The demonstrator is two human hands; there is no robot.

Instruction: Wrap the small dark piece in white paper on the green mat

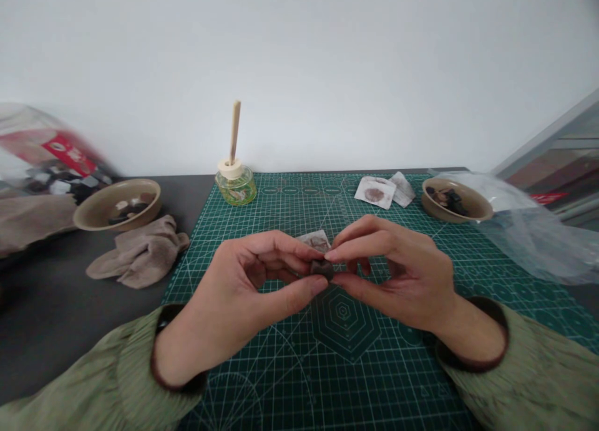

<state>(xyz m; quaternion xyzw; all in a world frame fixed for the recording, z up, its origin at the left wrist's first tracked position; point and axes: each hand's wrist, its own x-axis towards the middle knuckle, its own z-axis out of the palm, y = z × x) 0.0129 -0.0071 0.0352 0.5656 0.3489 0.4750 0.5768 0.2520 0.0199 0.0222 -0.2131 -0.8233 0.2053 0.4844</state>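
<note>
Between both hands, above the cutting mat, is a small dark brown lump (321, 269), rounded like a pebble. My left hand (262, 281) pinches it from the left, thumb below and index finger above. From the other side, my right hand (397, 269) has its thumb and index fingertips on the lump's right edge. Part of its surface is hidden by the fingertips. Just behind the fingers lies a white paper piece with brown smudges (318, 239), partly covered by the hands.
A green cutting mat (290, 381) covers the dark table. At left are a bowl (84, 214) with dark pieces, a crumpled brown cloth (145, 256) and a bag (70, 150). A reed diffuser (237, 184), stained papers (374, 193), another bowl (482, 210) and clear plastic (528, 231) stand farther back.
</note>
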